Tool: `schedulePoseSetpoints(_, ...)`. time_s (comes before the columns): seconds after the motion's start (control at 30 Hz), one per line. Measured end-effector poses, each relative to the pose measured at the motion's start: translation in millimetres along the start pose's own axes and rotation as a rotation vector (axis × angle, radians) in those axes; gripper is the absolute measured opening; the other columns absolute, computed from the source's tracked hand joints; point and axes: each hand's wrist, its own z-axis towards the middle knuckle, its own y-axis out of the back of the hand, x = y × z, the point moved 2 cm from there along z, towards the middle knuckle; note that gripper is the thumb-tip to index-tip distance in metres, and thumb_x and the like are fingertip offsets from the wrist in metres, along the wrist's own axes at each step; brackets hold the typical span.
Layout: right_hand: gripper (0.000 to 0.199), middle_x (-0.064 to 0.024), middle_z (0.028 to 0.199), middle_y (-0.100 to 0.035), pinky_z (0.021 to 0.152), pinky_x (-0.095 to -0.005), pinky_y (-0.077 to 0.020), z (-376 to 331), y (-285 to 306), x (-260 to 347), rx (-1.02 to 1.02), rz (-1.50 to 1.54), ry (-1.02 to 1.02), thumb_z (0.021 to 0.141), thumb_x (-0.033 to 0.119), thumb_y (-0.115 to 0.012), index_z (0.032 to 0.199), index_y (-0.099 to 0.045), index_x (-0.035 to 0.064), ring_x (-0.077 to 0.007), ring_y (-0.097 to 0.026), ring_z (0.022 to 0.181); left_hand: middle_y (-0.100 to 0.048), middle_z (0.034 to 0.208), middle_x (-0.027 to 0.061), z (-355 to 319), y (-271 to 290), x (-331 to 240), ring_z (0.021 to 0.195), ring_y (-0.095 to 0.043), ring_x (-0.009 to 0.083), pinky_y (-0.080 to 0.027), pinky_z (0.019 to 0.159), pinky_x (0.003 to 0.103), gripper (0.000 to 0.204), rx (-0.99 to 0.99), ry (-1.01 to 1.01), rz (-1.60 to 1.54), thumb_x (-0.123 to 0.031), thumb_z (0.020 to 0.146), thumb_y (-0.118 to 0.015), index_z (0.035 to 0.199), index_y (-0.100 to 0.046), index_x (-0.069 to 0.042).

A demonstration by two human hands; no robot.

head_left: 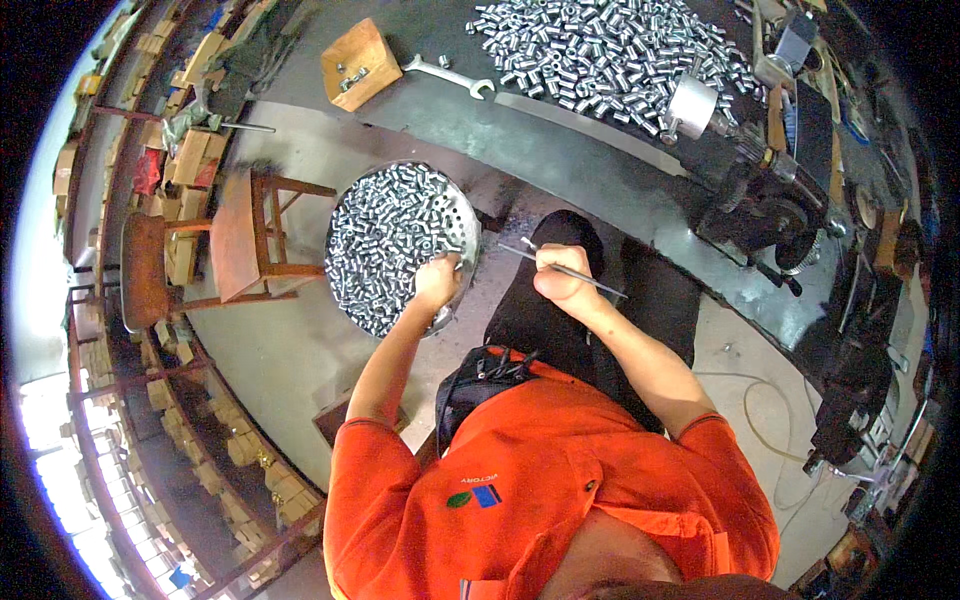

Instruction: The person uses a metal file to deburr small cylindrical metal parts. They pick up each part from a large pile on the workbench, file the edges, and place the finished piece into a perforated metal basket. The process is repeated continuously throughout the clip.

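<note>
Left hand dipping clenched fingers into the round perforated metal pan of small steel sleeves at nine o'clock, within easy reach, right hand gripping a thin steel rod level, ready for threading.

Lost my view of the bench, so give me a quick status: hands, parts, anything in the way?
Left hand in the perforated pan of small metal sleeves. Right hand gripping a thin metal rod. Nothing between them.

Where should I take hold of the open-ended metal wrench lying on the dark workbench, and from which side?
Probably grip the open-ended metal wrench at mid-shank, coming straight down from above. It lies flat on the dark workbench, the straight shank is bare, and the wooden block and the pile of small metal sleeves flank its ends.
</note>
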Motion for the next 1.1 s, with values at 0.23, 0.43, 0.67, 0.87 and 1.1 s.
schedulePoseSetpoints(0.23,0.021,-0.0113,0.052,-0.043,0.045,-0.0338,-0.0324,-1.7,-4.3,-5.6,0.021,-0.057,-0.003,0.06,0.017,-0.058,0.055,-0.043,0.0031,-0.0241,-0.045,0.046,-0.064,0.083,0.0116,1.6,27.8,-13.7,0.079,-0.063,0.0256,-0.05,0.067,0.036,0.024,0.092,-0.079,-0.093,-0.013,0.075,-0.059,0.097,-0.061,-0.005)
schedulePoseSetpoints(0.43,0.023,-0.0116,0.052,-0.045,0.045,-0.0342,-0.035,-3.5,-10.6,-8.2,0.126,0.004,0.038,0.059,0.02,-0.061,0.056,-0.044,0.0041,-0.0265,-0.049,0.047,-0.062,0.092,0.0155,-29.3,73.8,-65.8,0.079,-0.064,0.0248,-0.051,0.072,0.034,0.023,0.157,0.154,-1.511,-0.001,0.082,-0.054,0.105,-0.052,0.0)
schedulePoseSetpoints(0.67,0.02,-0.0116,0.053,-0.046,0.047,-0.0365,-0.0379,-4.2,-5.5,3.5,0.149,-0.034,0.095,0.058,0.017,-0.059,0.055,-0.043,0.005,-0.0296,-0.051,0.051,-0.062,0.084,0.0124,-26.0,68.7,-101.0,0.079,-0.062,0.0247,-0.05,0.077,0.041,0.021,0.252,0.136,-2.069,-0.014,0.086,-0.055,0.104,-0.055,-0.002)
schedulePoseSetpoints(0.87,0.018,-0.0121,0.056,-0.05,0.049,-0.0407,-0.0419,-5.4,-4.0,4.9,0.154,-0.197,0.14,0.059,0.019,-0.061,0.057,-0.048,0.0063,-0.032,-0.054,0.054,-0.063,0.076,0.0107,-20.3,81.0,-112.8,0.07,-0.062,0.0207,-0.051,0.073,0.033,0.016,0.211,0.083,-1.7,-0.01,0.085,-0.058,0.097,-0.059,0.001)
schedulePoseSetpoints(1.1,0.014,-0.0107,0.058,-0.053,0.05,-0.042,-0.0446,-10.1,-3.5,6.1,0.152,-0.365,0.165,0.059,0.02,-0.064,0.063,-0.055,0.0094,-0.0328,-0.056,0.056,-0.064,0.085,0.0089,-15.3,103.5,-119.6,0.078,-0.061,0.0138,-0.049,0.072,0.026,0.019,0.21,-0.069,-1.235,0.003,0.079,-0.061,0.098,-0.06,0.004)
